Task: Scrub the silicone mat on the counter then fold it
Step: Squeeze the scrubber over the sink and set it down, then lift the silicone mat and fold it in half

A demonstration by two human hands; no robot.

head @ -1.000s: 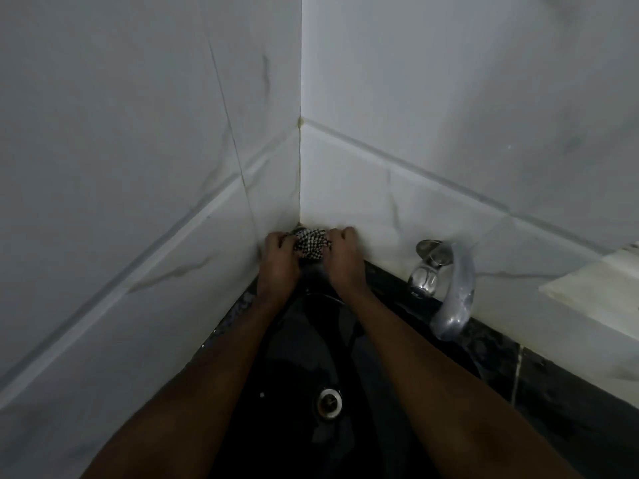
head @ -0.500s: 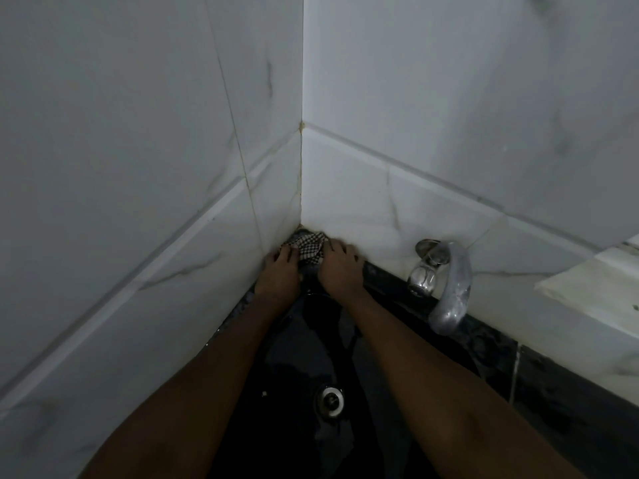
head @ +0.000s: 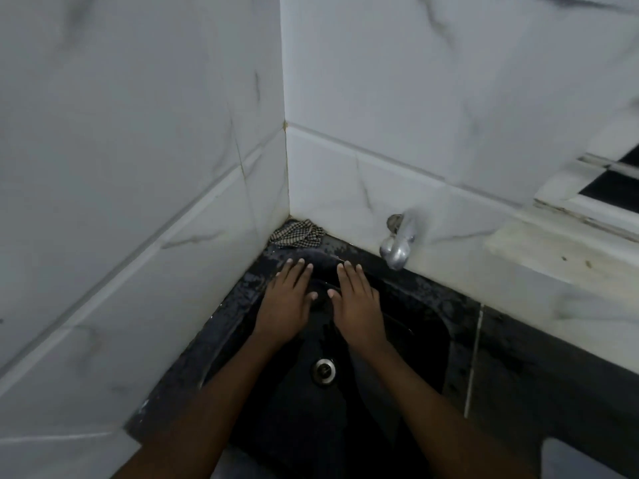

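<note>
A crumpled black-and-white checked mat lies bunched in the far corner of the dark counter, right where the two tiled walls meet. My left hand and my right hand hover side by side over the back of the black sink, palms down, fingers spread. Both hands are empty and sit a little short of the mat, not touching it.
A chrome tap juts from the right wall over the sink rim. The round metal drain sits between my forearms. White marble-look tiles close in on the left and behind. A window ledge runs at the right.
Both hands let go of the checked mat in the corner and drew back toward me over the sink. The mat stays bunched against the walls.
</note>
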